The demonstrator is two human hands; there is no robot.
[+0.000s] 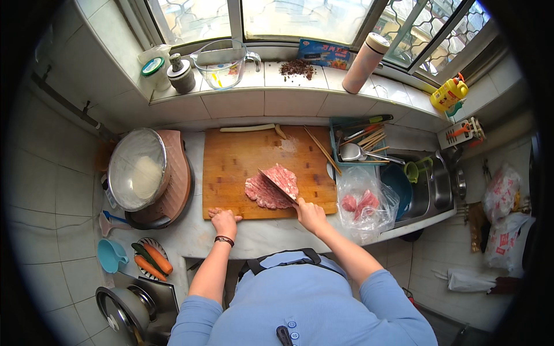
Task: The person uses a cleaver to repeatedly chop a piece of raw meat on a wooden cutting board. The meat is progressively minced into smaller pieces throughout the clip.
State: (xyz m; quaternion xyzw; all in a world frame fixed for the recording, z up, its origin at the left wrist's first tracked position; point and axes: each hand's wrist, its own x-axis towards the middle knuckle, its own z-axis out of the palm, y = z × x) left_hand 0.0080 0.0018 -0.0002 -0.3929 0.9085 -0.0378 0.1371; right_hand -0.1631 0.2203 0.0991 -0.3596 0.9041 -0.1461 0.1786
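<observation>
Minced raw meat (264,190) lies in a flat mound on the wooden cutting board (233,160). My right hand (310,215) grips the handle of a kitchen knife (277,185), whose blade crosses the mound diagonally and seems to touch it. At the board's front left edge rests my left hand (225,220), holding nothing, its fingertips on the board. A peeled white vegetable stalk (247,128) and a small tan piece (280,132) lie along the back edge. Chopsticks (322,149) slant across the back right of the board. Right of it, a clear plastic bag (346,184) holds chunks of raw meat (367,204).
A plastic-covered bowl of dough (148,177) stands left. Carrots (158,257) and a cucumber (147,256) lie on a plate nearer me. At right are a utensil basket (359,163) and sink (422,201). A glass measuring jug (220,71) and thermos (365,62) stand on the sill.
</observation>
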